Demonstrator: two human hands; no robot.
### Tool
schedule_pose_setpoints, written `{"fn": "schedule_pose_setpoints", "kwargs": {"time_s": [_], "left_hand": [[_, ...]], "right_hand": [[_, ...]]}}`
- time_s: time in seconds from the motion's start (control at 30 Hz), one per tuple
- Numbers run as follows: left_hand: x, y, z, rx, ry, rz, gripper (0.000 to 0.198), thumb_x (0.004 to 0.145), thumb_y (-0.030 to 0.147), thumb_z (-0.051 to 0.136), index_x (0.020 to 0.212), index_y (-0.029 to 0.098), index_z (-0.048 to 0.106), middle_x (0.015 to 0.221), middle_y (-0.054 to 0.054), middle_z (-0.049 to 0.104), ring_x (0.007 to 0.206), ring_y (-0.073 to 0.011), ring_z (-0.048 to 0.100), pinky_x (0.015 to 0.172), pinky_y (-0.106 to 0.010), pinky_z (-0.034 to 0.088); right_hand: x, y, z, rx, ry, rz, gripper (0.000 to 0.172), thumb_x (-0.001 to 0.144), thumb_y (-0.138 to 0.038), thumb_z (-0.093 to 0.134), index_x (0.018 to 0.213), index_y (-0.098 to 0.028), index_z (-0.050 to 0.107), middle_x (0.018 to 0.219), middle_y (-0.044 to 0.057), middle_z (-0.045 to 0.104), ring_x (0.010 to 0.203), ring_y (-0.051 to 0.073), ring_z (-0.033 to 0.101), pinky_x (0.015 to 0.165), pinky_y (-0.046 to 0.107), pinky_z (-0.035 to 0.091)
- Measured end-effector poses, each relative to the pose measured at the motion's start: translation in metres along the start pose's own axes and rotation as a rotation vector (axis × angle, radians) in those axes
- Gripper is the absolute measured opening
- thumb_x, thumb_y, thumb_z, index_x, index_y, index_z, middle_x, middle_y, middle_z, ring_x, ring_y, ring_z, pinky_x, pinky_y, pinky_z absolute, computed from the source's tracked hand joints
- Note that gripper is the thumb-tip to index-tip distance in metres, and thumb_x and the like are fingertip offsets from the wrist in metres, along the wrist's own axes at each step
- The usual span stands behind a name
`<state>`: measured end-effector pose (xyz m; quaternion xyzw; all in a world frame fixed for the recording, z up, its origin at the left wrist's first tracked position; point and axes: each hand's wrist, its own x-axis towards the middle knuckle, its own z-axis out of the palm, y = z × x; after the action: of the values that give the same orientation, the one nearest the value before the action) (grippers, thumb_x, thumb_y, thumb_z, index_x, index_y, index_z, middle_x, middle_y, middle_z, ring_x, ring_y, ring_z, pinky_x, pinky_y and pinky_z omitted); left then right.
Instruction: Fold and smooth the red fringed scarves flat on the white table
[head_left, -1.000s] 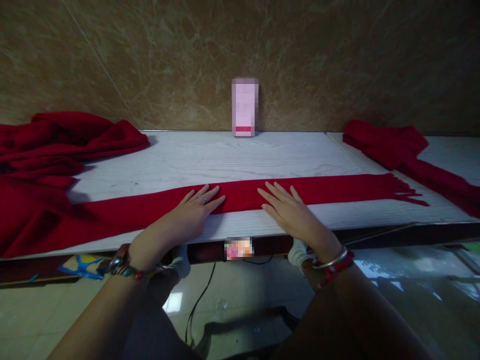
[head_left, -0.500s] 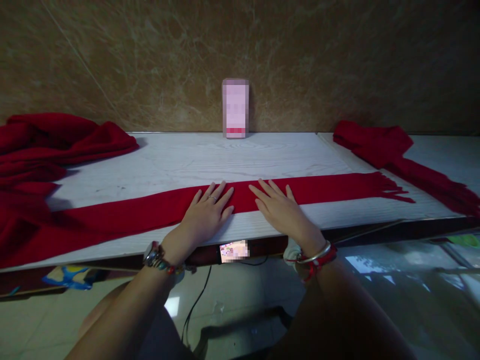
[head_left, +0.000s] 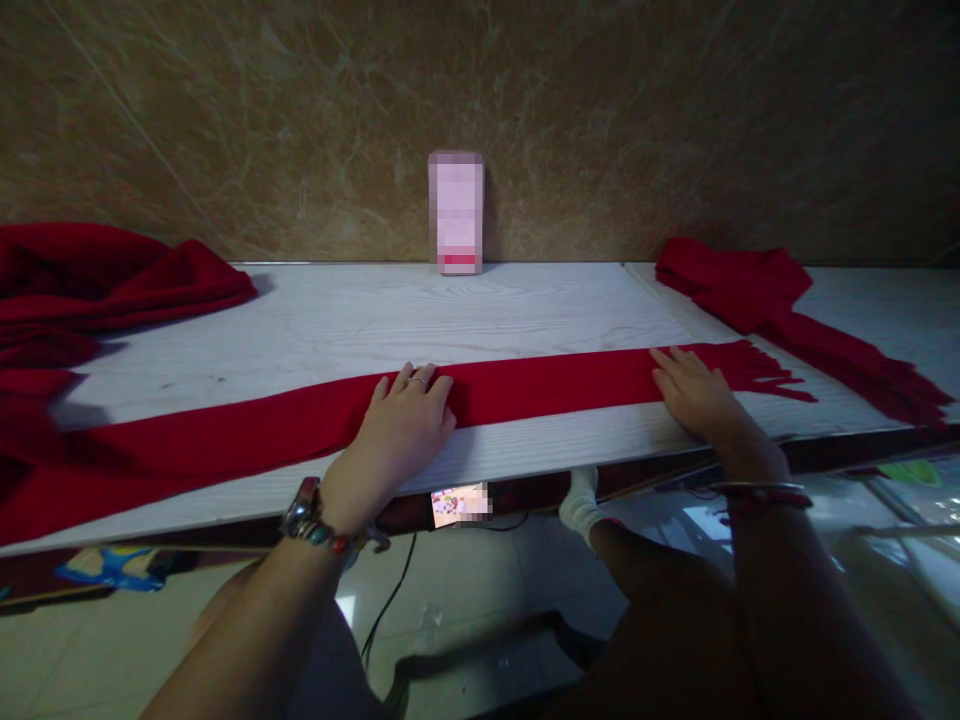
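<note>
A long red scarf (head_left: 551,388) runs lengthwise along the white wood-grain table (head_left: 360,315), its fringed end toward the right. My left hand (head_left: 409,425) rests on the scarf near the middle, fingers slightly bent and apart. Further right, close to the fringe, my right hand (head_left: 694,395) lies palm down on the same scarf with its fingers stretched out. Neither hand grips the fabric. At the left the scarf runs toward a loose heap of red cloth (head_left: 97,280); where they join is unclear.
Another folded red scarf (head_left: 776,295) with fringe lies at the right. A pink phone-shaped object (head_left: 457,212), blurred out, leans against the brown marbled wall (head_left: 585,130). Below the table edge are a lit screen (head_left: 454,506), a blue-and-yellow packet (head_left: 116,567) and a black cable (head_left: 390,595).
My right hand has slid right along the scarf toward its fringe. My left hand stays near the same place, its fingers a little more bent. The view has shifted slightly.
</note>
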<state>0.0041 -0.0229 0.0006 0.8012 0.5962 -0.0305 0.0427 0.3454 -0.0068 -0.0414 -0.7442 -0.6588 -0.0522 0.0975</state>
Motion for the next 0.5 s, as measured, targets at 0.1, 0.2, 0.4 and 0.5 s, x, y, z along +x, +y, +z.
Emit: {"fn": "schedule_pose_setpoints", "kwargs": {"time_s": [0.1, 0.2, 0.4, 0.5], "left_hand": [[0.013, 0.021, 0.000, -0.048, 0.119, 0.012, 0.045, 0.094, 0.029, 0.032, 0.135, 0.013, 0.043, 0.147, -0.017, 0.036, 0.136, -0.0369, 0.027, 0.106, -0.057, 0.029], [0.028, 0.042, 0.007, -0.116, 0.140, 0.140, 0.050, 0.096, 0.039, 0.030, 0.143, 0.019, 0.033, 0.154, -0.013, 0.021, 0.139, -0.0363, 0.018, 0.106, -0.058, 0.027], [0.042, 0.052, 0.017, -0.101, -0.018, 0.243, 0.053, 0.096, 0.044, 0.026, 0.145, 0.024, 0.029, 0.155, -0.006, 0.018, 0.141, -0.0324, 0.015, 0.111, -0.055, 0.017], [0.040, 0.047, 0.016, -0.100, -0.024, 0.231, 0.052, 0.096, 0.044, 0.026, 0.145, 0.025, 0.029, 0.155, -0.004, 0.018, 0.141, -0.0312, 0.016, 0.112, -0.054, 0.017]], "right_hand": [[-0.002, -0.027, 0.000, 0.088, 0.012, -0.155, 0.048, 0.092, -0.031, 0.028, 0.133, -0.019, 0.049, 0.143, 0.014, 0.044, 0.133, 0.033, 0.036, 0.104, 0.063, 0.026], [-0.001, -0.053, 0.004, 0.162, -0.046, -0.345, 0.046, 0.093, -0.034, 0.029, 0.136, -0.026, 0.045, 0.146, 0.008, 0.041, 0.136, 0.030, 0.031, 0.105, 0.061, 0.028], [0.007, -0.033, 0.006, 0.055, -0.129, -0.285, 0.047, 0.093, -0.033, 0.031, 0.139, -0.028, 0.041, 0.148, 0.007, 0.038, 0.136, 0.030, 0.031, 0.104, 0.061, 0.029], [0.012, 0.007, 0.008, 0.019, -0.102, -0.181, 0.048, 0.095, -0.031, 0.027, 0.138, -0.021, 0.042, 0.147, 0.015, 0.037, 0.136, 0.033, 0.031, 0.103, 0.061, 0.029]]}}
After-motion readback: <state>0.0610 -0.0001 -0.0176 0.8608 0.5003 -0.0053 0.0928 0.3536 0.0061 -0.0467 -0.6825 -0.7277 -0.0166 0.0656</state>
